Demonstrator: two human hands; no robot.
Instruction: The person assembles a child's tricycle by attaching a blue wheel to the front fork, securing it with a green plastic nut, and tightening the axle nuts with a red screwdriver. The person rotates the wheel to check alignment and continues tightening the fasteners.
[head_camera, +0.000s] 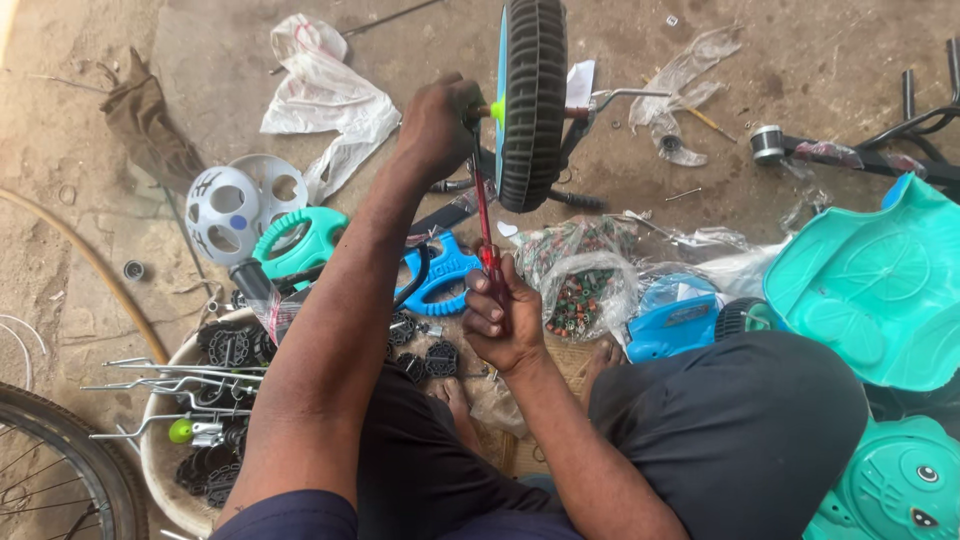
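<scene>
A small black ribbed wheel (532, 100) with a blue rim stands on edge at the top centre, on a metal axle with a lime-green cap. My left hand (436, 125) is closed around the axle end on the wheel's left side. My right hand (503, 318) grips the red handle of a screwdriver (484, 225). Its shaft points up toward the wheel's hub. I sit cross-legged on the ground in dark shorts, bare feet showing below my hands.
A round basin (160, 450) with black plastic parts and metal rods lies at lower left, beside a bicycle wheel (60, 470). Teal plastic seat shells (880, 280), a bag of small fasteners (580, 285), white plastic bags (325, 95) and a white wheel cover (222, 215) lie scattered on the dirt.
</scene>
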